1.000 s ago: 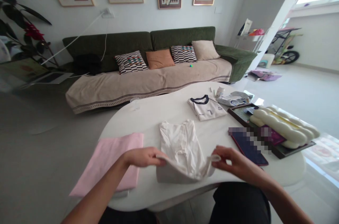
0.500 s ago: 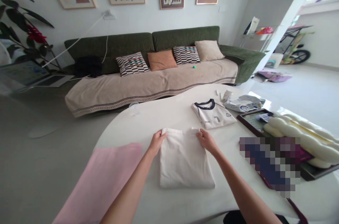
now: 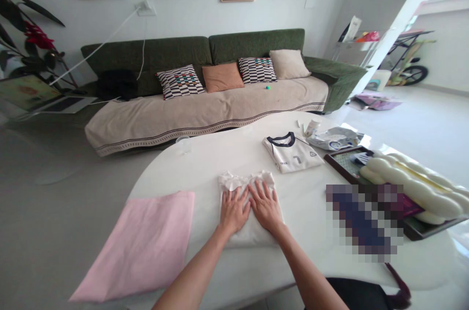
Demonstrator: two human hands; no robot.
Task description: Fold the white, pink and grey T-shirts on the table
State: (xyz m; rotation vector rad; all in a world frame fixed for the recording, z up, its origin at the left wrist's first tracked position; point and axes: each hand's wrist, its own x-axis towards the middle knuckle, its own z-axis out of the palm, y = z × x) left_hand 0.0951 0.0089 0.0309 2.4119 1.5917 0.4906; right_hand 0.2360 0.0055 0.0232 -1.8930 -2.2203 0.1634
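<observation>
Beneath both hands (image 3: 234,211) (image 3: 266,207), white garment (image 3: 251,232), partly hidden

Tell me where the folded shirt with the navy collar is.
In the head view, the navy-collared shirt lies right of centre on the white table, beyond the garment under the right hand, just left of the dark-edged tray.

Before the sofa (image 3: 172,53), the table (image 3: 164,168) bears a cloth (image 3: 150,241) left, a garment (image 3: 252,236) centre, a tray (image 3: 344,162) right.
</observation>
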